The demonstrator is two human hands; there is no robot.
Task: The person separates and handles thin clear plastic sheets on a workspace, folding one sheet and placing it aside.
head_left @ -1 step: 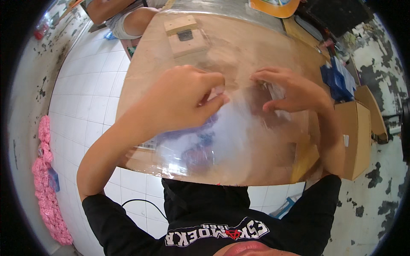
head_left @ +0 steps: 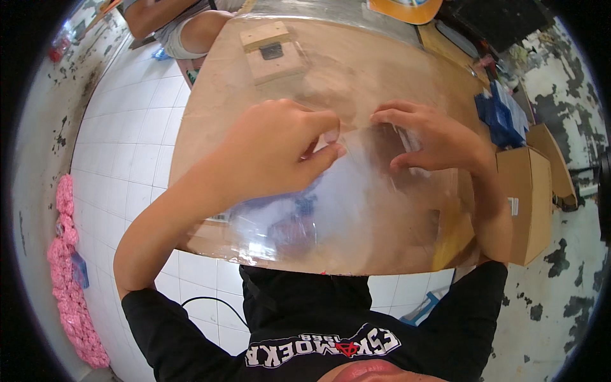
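Over the middle of the table, my left hand (head_left: 283, 145) has its fingers curled toward the thumb, as in a loose pinch. Whatever lies between those fingertips, if anything, is too small or clear to make out. My right hand (head_left: 436, 137) hovers opposite, its fingers curved and the thumb well apart from them. A clear, shiny edge shows in the gap of that hand; I cannot tell whether it is touched. Beneath both hands spreads a glossy clear plastic sheet (head_left: 344, 216) with bright glare. A wooden block (head_left: 275, 63) with a dark inset lies beyond my left hand.
The brown tabletop (head_left: 219, 83) curves around the work. An open cardboard box (head_left: 531, 204) and blue packages (head_left: 503, 121) stand at its right. An orange item (head_left: 407, 11) lies at the far edge. Another person's bent knee (head_left: 197, 37) shows at the far left.
My left hand has shifted very slightly to the right. My right hand keeps nearly the same pose, and the whole view has moved a little.
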